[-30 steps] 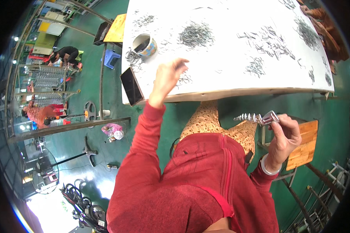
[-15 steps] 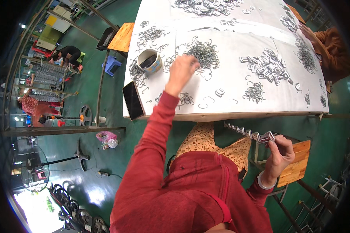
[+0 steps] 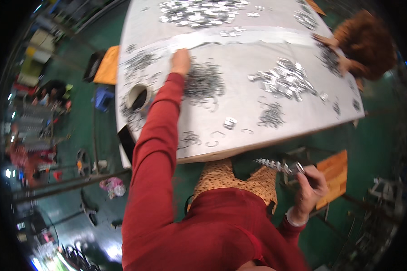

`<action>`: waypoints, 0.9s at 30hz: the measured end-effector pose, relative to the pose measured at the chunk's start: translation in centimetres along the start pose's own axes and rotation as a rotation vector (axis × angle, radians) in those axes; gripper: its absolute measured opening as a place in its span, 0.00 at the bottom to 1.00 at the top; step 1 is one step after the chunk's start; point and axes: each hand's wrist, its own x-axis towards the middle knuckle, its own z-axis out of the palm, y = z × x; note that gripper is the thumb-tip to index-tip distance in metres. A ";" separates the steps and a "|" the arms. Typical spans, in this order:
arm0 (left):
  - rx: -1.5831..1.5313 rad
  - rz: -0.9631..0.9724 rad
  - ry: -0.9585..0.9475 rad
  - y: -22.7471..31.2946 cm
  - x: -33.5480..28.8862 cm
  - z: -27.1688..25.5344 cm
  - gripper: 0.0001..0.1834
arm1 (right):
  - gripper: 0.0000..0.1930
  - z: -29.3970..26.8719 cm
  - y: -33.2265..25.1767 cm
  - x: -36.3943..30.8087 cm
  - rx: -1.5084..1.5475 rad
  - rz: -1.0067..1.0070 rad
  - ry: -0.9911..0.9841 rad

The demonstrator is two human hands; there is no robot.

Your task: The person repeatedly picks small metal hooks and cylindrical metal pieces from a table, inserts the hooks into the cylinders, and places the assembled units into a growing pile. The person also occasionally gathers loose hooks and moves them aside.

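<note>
My left hand (image 3: 181, 62) is low over the white-covered table (image 3: 237, 97), at the far left edge of a pile of small bent wire hooks (image 3: 204, 82). Blur and the back of the hand hide its fingers, so I cannot tell whether it holds anything. Off the table's front edge, my right hand (image 3: 313, 187) pinches the end of a chain of shiny metal links (image 3: 280, 167) between thumb and fingers. The chain points left, above my lap. A heap of shiny oblong metal links (image 3: 285, 80) lies right of the hooks, with a smaller hook cluster (image 3: 271, 115) nearer me.
A round tub (image 3: 139, 97) stands at the table's left, behind a dark phone (image 3: 126, 141) near the corner. A larger heap of metal pieces (image 3: 201, 11) lies farther back. Another person's hands (image 3: 332, 49) work at the right edge. A wooden stool (image 3: 332, 176) stands at my right.
My left hand has moved away from me and left, from over the hook pile to its far left edge. My view has shifted and tilted. The right hand keeps its pinch on the chain.
</note>
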 end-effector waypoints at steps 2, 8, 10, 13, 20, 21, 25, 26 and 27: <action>0.036 0.019 -0.022 0.4 -0.7 0.5 0.08 | 0.10 -0.1 0.0 0.5 -0.010 0.025 0.022; -0.593 -0.077 0.141 3.4 -3.3 -6.0 0.11 | 0.08 0.0 -0.4 1.3 0.114 0.097 0.019; -0.921 -0.078 0.043 8.0 -6.5 -9.6 0.13 | 0.07 -0.2 -0.3 1.3 0.156 0.121 0.033; -1.351 -0.071 -0.202 14.6 -12.7 -12.7 0.11 | 0.06 -0.4 0.3 1.5 0.166 0.122 0.049; -1.456 0.324 -0.304 24.1 -23.6 -19.8 0.07 | 0.05 0.5 0.0 1.1 0.167 0.004 -0.031; -1.488 0.453 -0.223 24.7 -24.1 -19.2 0.08 | 0.07 0.5 0.4 0.8 0.176 0.017 0.000; -1.138 0.644 -0.015 26.0 -23.8 -18.2 0.07 | 0.07 0.6 0.3 0.8 0.201 -0.046 0.046; -1.093 0.656 0.030 26.3 -24.0 -18.1 0.07 | 0.07 0.5 0.3 0.6 0.192 -0.044 0.061; -1.049 0.668 0.076 26.5 -24.1 -18.0 0.07 | 0.07 0.4 0.2 0.7 0.174 -0.053 0.058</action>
